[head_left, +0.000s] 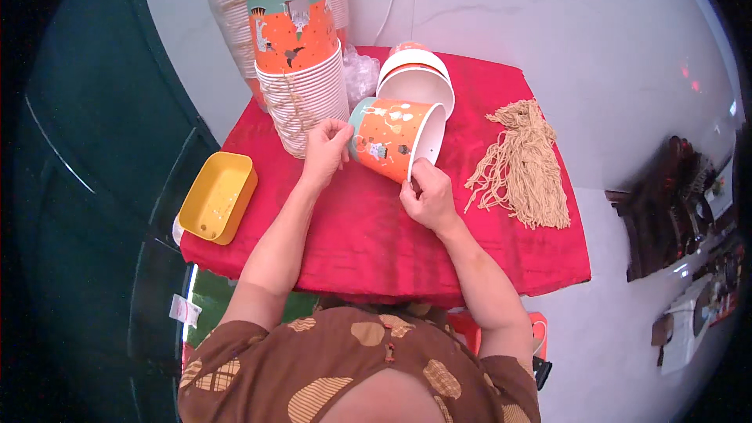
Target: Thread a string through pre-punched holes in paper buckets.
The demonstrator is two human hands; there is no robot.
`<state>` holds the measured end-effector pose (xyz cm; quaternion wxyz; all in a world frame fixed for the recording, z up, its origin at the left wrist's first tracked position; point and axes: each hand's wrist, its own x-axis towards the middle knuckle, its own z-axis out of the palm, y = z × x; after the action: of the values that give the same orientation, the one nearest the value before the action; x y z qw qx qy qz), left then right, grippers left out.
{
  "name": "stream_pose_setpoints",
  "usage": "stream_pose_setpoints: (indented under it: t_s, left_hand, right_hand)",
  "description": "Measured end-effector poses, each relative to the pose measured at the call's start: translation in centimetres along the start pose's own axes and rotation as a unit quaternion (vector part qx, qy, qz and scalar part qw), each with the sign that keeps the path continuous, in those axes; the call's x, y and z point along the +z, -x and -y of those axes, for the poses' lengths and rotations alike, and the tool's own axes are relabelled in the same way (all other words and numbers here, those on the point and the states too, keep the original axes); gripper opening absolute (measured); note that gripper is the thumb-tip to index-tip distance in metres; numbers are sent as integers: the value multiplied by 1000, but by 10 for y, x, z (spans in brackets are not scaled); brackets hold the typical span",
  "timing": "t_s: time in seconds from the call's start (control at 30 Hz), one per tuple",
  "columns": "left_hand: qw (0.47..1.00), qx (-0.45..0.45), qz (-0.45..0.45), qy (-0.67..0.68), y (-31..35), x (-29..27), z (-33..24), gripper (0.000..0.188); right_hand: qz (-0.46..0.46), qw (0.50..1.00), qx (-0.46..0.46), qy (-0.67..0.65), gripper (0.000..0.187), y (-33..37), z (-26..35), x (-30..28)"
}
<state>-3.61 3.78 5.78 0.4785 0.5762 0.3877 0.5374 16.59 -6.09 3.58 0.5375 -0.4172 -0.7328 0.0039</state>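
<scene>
Red cloth [368, 254] covers the table, pale wall [595, 47] behind. Your right hand [429, 196] is closed in a pinch on the orange paper bucket [389, 135], thumb and fingers at its lower rim. Your left hand [327, 149] has fingers curled in, thumb near index, right at the base edge; can't tell if it grips. Bucket is on its side mid-table, between the tall bucket stack [304, 94] and tan yarn bundle [529, 168]. Mouth points right, teal base end left; base-to-mouth axis runs left-right, dipping slightly to your right.
</scene>
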Motion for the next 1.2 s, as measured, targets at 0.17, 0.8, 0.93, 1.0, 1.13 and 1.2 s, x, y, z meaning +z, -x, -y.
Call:
stream_pose_setpoints:
  t_s: [0.17,0.8,0.93,1.0,1.13,1.2]
  left_hand:
    - [1000,-2,8,-7,0,3,7,17]
    - [984,124,-128,16,-5,-16,-6,37]
    - [965,207,-160,-32,-14,-24,2,39]
    - [962,214,-167,-32,-13,-24,1,39]
    - [965,205,-161,-2,-11,-24,1,38]
    - [966,204,-157,7,-12,-22,1,38]
  right_hand:
    - [-36,994,76,-66,12,-2,-5,-3]
    - [13,986,-130,100,16,-40,35,-40]
    - [91,977,-166,95,25,-40,39,-37]
    - [67,980,-163,97,28,-39,47,-38]
    - [13,985,-139,98,39,-29,41,-57]
    - [-15,985,-104,134,31,-16,24,-77]
